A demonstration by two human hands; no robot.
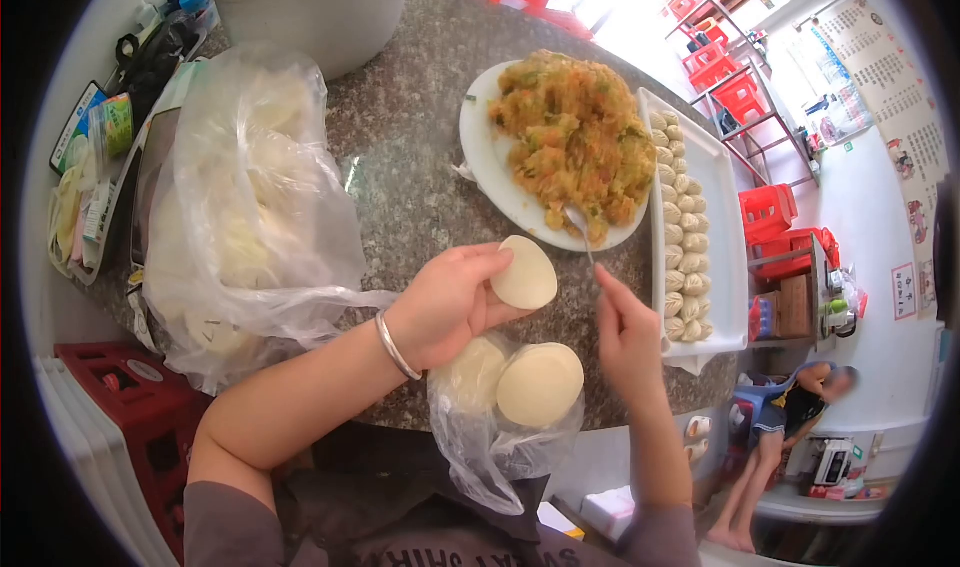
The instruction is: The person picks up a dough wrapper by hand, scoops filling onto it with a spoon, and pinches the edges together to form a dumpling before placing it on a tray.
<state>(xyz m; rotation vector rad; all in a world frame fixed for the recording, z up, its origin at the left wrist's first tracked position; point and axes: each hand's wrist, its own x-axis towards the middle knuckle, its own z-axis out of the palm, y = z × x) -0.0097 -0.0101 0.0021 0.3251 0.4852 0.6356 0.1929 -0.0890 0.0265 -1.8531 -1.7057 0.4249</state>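
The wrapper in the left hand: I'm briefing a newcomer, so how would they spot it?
On the speckled table, find the white plate heaped with filling. Just below it in the view, the left hand holds a pale, round wrapper. Unlike the other wrappers at the small plastic bag below, this one is held.

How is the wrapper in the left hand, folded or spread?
Spread: the wrapper shows a broad, round face with no filling visible, its edge held by the left hand.
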